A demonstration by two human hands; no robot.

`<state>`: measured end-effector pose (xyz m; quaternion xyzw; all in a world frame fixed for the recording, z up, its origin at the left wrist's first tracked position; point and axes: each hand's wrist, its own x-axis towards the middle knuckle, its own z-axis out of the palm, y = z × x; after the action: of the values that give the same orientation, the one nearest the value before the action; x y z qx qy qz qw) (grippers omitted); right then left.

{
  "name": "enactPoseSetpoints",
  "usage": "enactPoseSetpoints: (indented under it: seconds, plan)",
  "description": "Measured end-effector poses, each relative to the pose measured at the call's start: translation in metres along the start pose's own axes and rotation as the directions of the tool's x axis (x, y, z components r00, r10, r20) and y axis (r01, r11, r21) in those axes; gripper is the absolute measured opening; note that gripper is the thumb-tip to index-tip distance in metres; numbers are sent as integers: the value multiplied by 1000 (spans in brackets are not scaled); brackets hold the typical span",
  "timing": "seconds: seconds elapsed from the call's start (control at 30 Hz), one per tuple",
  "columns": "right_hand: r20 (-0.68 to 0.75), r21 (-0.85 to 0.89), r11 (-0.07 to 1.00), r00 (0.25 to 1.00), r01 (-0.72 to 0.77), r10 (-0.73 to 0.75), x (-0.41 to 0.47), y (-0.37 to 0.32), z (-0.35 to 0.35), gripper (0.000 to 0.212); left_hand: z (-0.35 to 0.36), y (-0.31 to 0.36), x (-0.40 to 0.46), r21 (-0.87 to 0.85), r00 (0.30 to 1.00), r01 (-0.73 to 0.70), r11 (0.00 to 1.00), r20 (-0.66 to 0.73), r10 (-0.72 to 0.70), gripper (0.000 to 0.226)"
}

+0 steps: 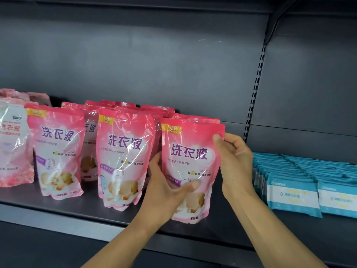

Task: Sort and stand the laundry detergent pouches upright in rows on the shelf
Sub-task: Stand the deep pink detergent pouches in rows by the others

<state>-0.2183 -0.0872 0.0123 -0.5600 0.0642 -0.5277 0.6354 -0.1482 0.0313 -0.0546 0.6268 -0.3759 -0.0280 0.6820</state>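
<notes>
A pink pouch [190,167] stands upright near the front of the dark shelf [58,215] — both hands hold it. The left hand [166,192] has its grip on the pouch's lower left side, thumb across the front. The right hand [234,163] pinches the pouch's top right corner. More pink pouches [123,157] stand in rows just left of this pouch and behind it. Right of the pouch lie blue packs [309,182] — well apart from it.
</notes>
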Motion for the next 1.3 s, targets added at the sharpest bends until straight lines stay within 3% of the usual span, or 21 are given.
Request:
enactPoseSetpoints:
  seconds: [0.1,0.23,0.33,0.43,0.67,0.83,1.03,1.2,1.3]
  plan:
    - [-1,-68,997,999,-43,43,-9,8,-14,10,-5,0,-1,21,1000,8,1000,15,-9,105]
    - [178,-249,966,978,-61,107,-35,27,-43,21,-13,-18,-14,118,994,75,990,76,-84,109]
    - [295,-433,897,927,-88,233,-51,42,-56,29,-16,-35,-21,253,989,108,961,66,-129,111]
    - [314,-571,819,909,-51,275,-62,56,-61,22,-13,-36,-25,360,992,90,929,49,-115,106]
    - [288,-657,753,935,34,209,-64,65,-63,4,-12,-33,-27,458,995,84,885,11,-99,98]
    - [294,-613,790,930,5,222,-64,58,-66,19,-13,-19,-34,477,996,87,875,-26,-84,99]
    - [285,-634,739,957,230,-53,-57,11,-53,61,-34,17,-39,601,993,-30,798,-71,91,94]
    - [399,-652,593,879,473,-262,-34,-32,-21,56,-67,52,-23,671,959,-169,722,-58,279,73]
    - [484,-666,496,829,557,-280,-15,-56,8,44,-95,69,-1,739,927,-254,624,2,375,56]
